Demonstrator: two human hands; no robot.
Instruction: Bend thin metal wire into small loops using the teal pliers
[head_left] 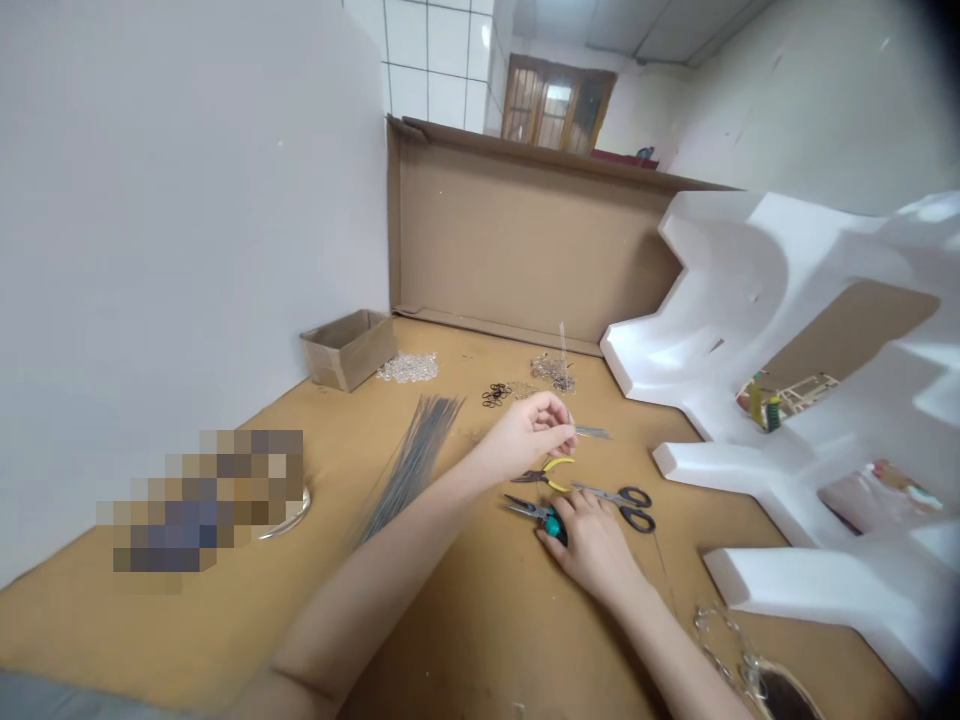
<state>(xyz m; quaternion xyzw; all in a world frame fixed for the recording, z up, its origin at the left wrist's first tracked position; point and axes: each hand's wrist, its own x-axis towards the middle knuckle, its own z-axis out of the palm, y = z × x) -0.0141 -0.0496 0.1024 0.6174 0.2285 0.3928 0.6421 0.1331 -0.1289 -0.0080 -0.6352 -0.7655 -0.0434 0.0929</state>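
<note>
My left hand (536, 436) is raised over the table with its fingers curled in a pinch. What they hold, if anything, is too small or hidden to make out. Some short grey wires (592, 432) show just beyond its fingertips. My right hand (594, 545) lies on a pair of needle-nose pliers (553, 522) with teal grips, its fingers wrapped round the handles and the jaws pointing left. Between the two hands are yellow-handled pliers (556, 466). Black-handled scissors (636, 507) lie right beside my right hand. Left of my left forearm rests a bundle of long grey wires (416, 455).
A cardboard box (349, 350) stands at the back left by a pile of clear pieces (409, 367). Black rings (495, 395) and small metal bits (551, 368) lie farther back. White foam (705, 400) borders the right; a chain (724, 640) sits front right.
</note>
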